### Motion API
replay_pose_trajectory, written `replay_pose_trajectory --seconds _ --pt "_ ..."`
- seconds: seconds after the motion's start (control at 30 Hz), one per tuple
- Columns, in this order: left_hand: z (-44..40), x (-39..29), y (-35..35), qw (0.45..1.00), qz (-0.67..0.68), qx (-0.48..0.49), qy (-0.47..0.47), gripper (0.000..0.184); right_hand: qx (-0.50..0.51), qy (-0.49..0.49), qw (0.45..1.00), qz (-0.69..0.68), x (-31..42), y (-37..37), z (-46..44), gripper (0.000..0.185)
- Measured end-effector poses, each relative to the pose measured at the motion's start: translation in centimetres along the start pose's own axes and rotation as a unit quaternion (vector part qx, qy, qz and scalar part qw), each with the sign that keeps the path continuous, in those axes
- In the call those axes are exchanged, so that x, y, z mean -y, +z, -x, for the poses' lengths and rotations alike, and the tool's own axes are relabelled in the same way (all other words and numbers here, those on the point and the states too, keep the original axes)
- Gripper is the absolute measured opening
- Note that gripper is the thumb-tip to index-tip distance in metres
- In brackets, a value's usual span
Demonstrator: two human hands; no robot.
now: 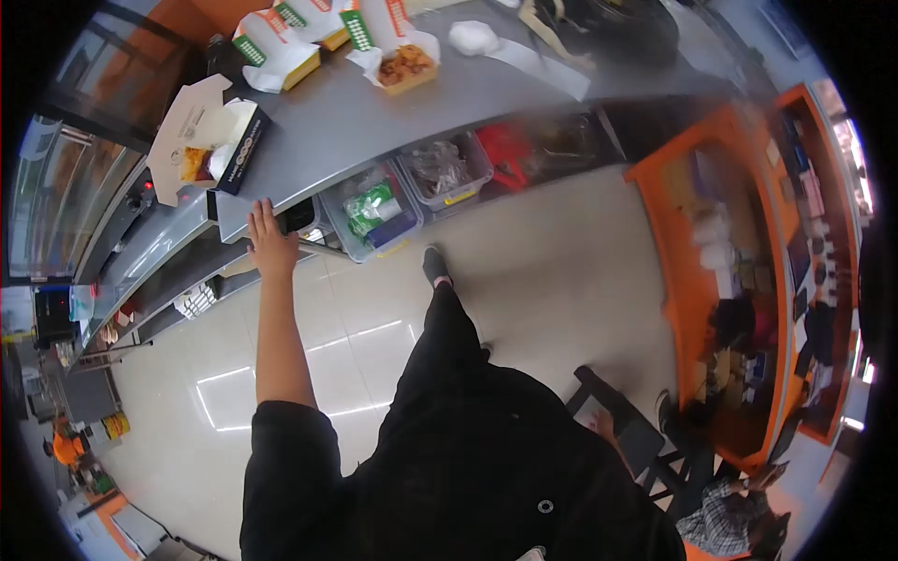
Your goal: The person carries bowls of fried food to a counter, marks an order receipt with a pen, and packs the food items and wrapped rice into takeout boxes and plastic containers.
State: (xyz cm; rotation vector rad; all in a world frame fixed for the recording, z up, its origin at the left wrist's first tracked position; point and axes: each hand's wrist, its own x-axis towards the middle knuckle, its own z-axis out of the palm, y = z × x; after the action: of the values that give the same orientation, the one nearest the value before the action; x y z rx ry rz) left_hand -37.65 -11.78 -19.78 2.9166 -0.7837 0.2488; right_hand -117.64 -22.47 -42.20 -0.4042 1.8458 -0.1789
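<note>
My left hand (271,240) rests with its fingers spread on the edge of the steel counter (327,136), holding nothing. Just above it stands an open black-sided box (245,145) with food inside. My right hand (601,424) hangs low beside my body, near a dark stool (636,439); its fingers are small and blurred, so what they do is unclear. Farther back on the counter, an open carton (409,70) holds browned food pieces, and another paper-lined carton (281,65) stands to its left.
Below the counter are plastic bins (385,220) with packaged goods and a red bag (505,154). An orange shelf unit (655,173) stands at the right. A person in a checked shirt (725,519) is at the lower right. Tiled floor (543,262) lies between.
</note>
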Motion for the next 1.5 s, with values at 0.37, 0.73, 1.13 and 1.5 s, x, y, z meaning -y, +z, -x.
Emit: replay_pose_trajectory --seconds 0.37,0.73,1.13,1.5 --pt "0.0 -1.9 -0.5 0.998 0.003 0.039 -0.054 0.085 0.118 0.053 0.987 -0.098 -15.3 -0.9 5.5 0.036" --pt "4.1 -4.2 13.4 0.910 0.100 0.233 0.329 0.015 0.114 -0.170 0.973 0.107 -5.9 10.0 12.0 0.030" --pt "-5.6 -2.4 47.4 0.934 0.218 0.278 0.043 0.027 0.117 0.181 0.971 0.099 -24.4 10.0 17.3 0.039" --pt "-4.8 -2.4 45.2 0.908 0.291 0.297 0.055 0.028 0.116 0.069 0.977 0.168 -14.7 24.9 16.2 0.028"
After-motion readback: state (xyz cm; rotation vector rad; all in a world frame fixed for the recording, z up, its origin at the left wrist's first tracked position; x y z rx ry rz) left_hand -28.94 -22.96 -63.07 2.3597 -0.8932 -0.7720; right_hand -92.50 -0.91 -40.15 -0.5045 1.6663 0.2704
